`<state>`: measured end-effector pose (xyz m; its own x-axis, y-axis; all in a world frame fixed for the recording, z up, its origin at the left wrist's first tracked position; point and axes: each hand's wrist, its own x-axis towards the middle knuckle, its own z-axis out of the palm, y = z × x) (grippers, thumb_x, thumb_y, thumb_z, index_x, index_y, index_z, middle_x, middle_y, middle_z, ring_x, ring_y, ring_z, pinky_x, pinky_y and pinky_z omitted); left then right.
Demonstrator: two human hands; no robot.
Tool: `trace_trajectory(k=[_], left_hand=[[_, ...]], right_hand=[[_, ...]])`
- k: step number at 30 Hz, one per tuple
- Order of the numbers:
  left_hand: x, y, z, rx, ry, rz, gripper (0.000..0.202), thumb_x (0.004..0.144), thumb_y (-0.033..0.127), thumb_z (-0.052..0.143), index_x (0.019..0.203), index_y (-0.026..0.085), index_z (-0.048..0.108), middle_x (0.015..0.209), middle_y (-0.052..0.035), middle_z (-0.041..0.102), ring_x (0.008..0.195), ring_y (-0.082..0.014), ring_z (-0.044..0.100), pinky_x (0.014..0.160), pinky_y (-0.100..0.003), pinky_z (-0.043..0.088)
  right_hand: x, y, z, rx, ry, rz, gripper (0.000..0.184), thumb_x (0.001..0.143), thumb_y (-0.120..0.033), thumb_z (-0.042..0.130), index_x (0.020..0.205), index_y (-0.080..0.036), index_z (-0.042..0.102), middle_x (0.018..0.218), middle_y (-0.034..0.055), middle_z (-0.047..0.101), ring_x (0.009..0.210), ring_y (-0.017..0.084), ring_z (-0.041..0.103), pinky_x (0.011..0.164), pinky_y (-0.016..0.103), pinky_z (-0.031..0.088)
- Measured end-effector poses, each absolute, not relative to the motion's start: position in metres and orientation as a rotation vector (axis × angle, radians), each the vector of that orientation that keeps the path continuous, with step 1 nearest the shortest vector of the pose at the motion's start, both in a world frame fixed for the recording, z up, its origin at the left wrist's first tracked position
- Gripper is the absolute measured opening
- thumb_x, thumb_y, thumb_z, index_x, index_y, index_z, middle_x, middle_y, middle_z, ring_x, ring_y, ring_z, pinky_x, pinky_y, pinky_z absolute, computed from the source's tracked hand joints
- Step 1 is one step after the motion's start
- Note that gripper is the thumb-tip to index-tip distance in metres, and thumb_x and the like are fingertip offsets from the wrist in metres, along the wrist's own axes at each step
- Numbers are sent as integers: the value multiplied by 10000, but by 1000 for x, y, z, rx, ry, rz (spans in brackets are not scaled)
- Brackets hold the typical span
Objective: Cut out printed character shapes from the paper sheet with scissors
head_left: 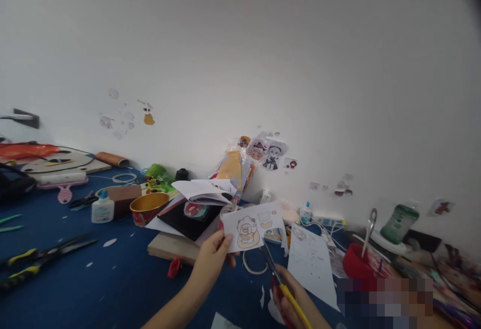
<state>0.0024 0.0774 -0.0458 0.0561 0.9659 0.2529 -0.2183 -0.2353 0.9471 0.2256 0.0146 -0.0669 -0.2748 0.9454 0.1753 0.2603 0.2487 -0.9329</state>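
Observation:
My left hand point(211, 259) pinches the lower left corner of a small white paper sheet point(252, 226) printed with a cartoon bear, holding it up above the blue table point(124, 284). My right hand point(295, 301) grips scissors point(276, 274) with yellow and red handles. The blades point up toward the bottom edge of the sheet and reach it just right of the bear drawing.
Clutter fills the table: a glue bottle point(102, 208), a gold bowl point(149, 207), a black book point(190, 218) on a board, large yellow-handled shears point(41, 258) at left, printed paper point(311, 264), a red cup point(358, 264), a green bottle point(399, 222). Stickers dot the white wall point(268, 153).

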Motion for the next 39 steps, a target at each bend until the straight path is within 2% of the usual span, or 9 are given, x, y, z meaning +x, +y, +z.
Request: trace_trajectory(k=[4, 10, 13, 17, 22, 25, 28, 32, 39], left_hand=[[11, 75, -53, 1254, 819, 1385, 339, 704, 496, 541, 698, 160, 500, 530, 16, 596, 374, -121, 518, 411, -247, 415], [14, 73, -51, 1227, 812, 1374, 355, 681, 508, 561, 729, 162, 492, 534, 17, 607, 368, -121, 515, 408, -246, 411], [14, 75, -53, 1250, 818, 1366, 355, 691, 510, 550, 722, 160, 491, 548, 6, 618, 369, -120, 516, 410, -248, 412], [14, 77, -58, 1276, 827, 1364, 338, 709, 498, 532, 702, 164, 483, 565, -3, 627, 375, -118, 520, 418, -247, 414], [11, 78, -58, 1253, 851, 1340, 336, 691, 502, 541, 692, 175, 463, 539, 8, 614, 368, -120, 515, 410, -248, 411], [11, 78, -57, 1251, 853, 1331, 343, 682, 512, 544, 682, 178, 464, 517, 18, 602, 362, -120, 514, 404, -246, 409], [13, 79, -59, 1265, 859, 1301, 349, 675, 517, 547, 676, 175, 478, 494, 22, 593, 341, -111, 500, 384, -234, 387], [17, 80, -63, 1285, 827, 1233, 354, 679, 525, 542, 650, 182, 462, 456, 31, 574, 310, -100, 481, 347, -210, 341], [18, 78, -60, 1272, 833, 1190, 401, 636, 574, 546, 629, 185, 451, 444, 27, 568, 304, -93, 469, 338, -207, 336]], right_hand=[[217, 12, -74, -1150, -1569, 999, 690, 669, -689, 519, 1213, -266, 493, 784, 47, 594, 671, 196, 582, 627, 300, 479], [212, 8, -69, -1262, -1564, 867, 676, 671, -698, 501, 1181, -256, 539, 784, 61, 613, 701, 225, 575, 662, 321, 476], [208, 9, -69, -1288, -1496, 757, 613, 681, -699, 485, 1119, -279, 574, 744, 45, 603, 688, 218, 569, 646, 310, 472], [206, 17, -75, -1297, -1534, 708, 585, 644, -724, 499, 982, -266, 634, 619, 13, 548, 568, 171, 512, 541, 269, 434], [207, 22, -75, -1291, -1580, 773, 652, 640, -746, 478, 972, -201, 609, 578, -24, 473, 477, 101, 401, 463, 221, 339], [210, 21, -71, -1277, -1579, 821, 666, 643, -740, 483, 1029, -207, 586, 614, -15, 478, 497, 114, 426, 469, 222, 352], [213, 21, -72, -1206, -1636, 865, 658, 672, -720, 472, 1100, -225, 549, 688, 19, 529, 590, 162, 501, 539, 252, 410], [212, 23, -77, -1180, -1586, 777, 623, 684, -721, 446, 1072, -247, 560, 736, 45, 557, 637, 191, 511, 582, 293, 425], [210, 29, -76, -1157, -1644, 846, 635, 651, -736, 479, 979, -199, 562, 573, -44, 386, 492, 109, 339, 499, 251, 330]])
